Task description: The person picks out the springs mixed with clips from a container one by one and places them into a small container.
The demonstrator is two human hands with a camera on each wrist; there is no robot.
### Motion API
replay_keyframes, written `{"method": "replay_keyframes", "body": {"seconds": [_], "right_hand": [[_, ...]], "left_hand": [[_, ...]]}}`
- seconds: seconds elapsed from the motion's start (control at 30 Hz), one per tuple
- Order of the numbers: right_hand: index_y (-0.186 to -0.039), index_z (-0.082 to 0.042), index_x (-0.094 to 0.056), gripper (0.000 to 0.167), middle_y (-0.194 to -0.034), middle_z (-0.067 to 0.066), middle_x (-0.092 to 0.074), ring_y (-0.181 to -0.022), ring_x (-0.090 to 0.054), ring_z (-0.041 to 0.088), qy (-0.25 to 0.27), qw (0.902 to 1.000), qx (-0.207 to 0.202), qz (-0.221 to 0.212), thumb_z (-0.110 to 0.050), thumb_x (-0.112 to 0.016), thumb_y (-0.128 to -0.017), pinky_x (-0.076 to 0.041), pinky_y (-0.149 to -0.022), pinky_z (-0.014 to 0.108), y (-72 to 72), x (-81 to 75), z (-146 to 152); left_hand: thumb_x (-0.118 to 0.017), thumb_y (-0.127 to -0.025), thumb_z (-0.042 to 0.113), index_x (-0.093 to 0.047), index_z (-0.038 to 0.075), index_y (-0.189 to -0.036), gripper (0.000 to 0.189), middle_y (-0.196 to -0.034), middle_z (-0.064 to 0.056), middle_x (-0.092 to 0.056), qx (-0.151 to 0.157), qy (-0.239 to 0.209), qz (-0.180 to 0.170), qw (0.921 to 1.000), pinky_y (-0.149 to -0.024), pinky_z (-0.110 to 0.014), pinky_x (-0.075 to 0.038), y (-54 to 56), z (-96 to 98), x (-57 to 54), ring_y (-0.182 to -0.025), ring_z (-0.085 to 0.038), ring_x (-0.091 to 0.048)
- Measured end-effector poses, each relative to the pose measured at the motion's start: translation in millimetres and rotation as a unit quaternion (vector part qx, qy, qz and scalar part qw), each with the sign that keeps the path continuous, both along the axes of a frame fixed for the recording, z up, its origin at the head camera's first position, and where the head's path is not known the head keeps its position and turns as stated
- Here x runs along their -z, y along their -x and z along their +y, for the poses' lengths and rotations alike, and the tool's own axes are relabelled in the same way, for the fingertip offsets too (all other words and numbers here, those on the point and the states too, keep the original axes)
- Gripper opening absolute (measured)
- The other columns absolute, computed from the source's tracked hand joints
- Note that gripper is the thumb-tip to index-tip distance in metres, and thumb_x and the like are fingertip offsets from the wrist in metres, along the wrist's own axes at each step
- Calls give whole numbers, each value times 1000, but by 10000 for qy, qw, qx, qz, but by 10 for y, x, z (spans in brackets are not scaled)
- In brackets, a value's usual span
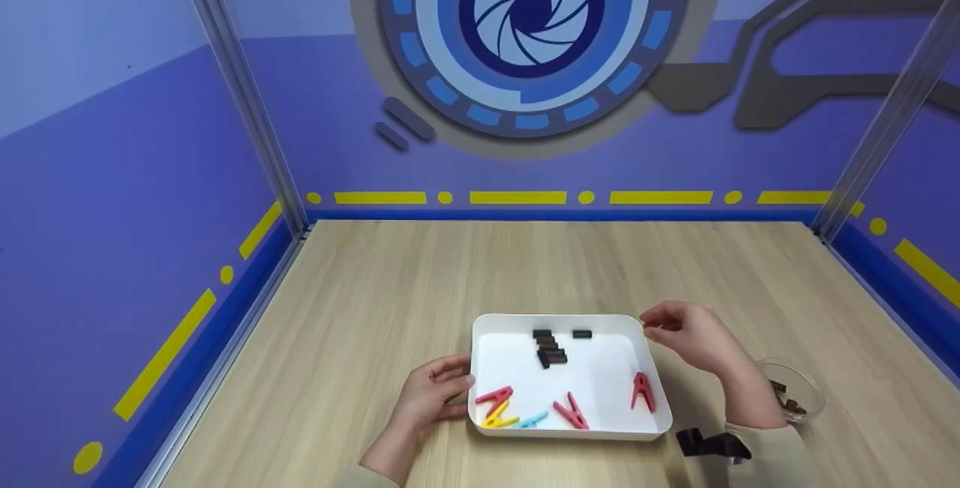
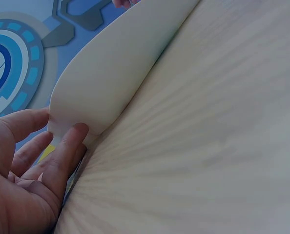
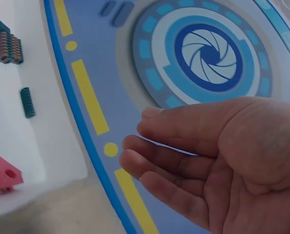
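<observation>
A white rectangular tray [image 1: 600,398] stands on the table between the two hands. My left hand [image 1: 431,392] touches its outer left wall with loosely bent fingers; in the left wrist view the fingertips [image 2: 79,130] rest against that wall. Beside the far right corner hovers my right hand [image 1: 694,334], its fingers loosely bent. Nothing shows between the thumb and fingers [image 3: 174,124] in the right wrist view. Inside the tray lie small black and brown ribbed pieces [image 1: 551,349], a separate black piece [image 1: 582,334], and red [image 1: 571,411], yellow [image 1: 498,419] and light blue [image 1: 533,420] clothespins.
A clear round bowl [image 1: 814,398] with several small brown pieces stands to the right, partly behind the right forearm. A black strap [image 1: 712,444] is at the right sleeve. Printed purple panels [image 1: 315,113] wall in the table [image 1: 360,285] at the back and sides.
</observation>
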State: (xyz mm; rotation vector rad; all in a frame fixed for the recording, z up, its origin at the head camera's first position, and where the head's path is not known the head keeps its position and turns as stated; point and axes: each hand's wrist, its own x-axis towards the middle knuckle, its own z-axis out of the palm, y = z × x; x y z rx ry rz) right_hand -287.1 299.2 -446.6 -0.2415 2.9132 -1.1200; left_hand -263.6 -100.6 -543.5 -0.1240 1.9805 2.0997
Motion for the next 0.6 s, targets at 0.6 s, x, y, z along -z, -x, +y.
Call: {"method": "replay_keyframes", "body": {"seconds": [0.6], "right_hand": [[-112,3,-73,21,-111,20,-75,-108,-70,35,-62,9991,-409,130,0,-71,-92,-57,-96,53,172,353,-566]], "left_hand": [[-74,-93,10,-59,1,-141,51,-134,-20,-68,13,-90,-53,9999,-73,-35,-66,2,-6,8,-105,-22,-75]]}}
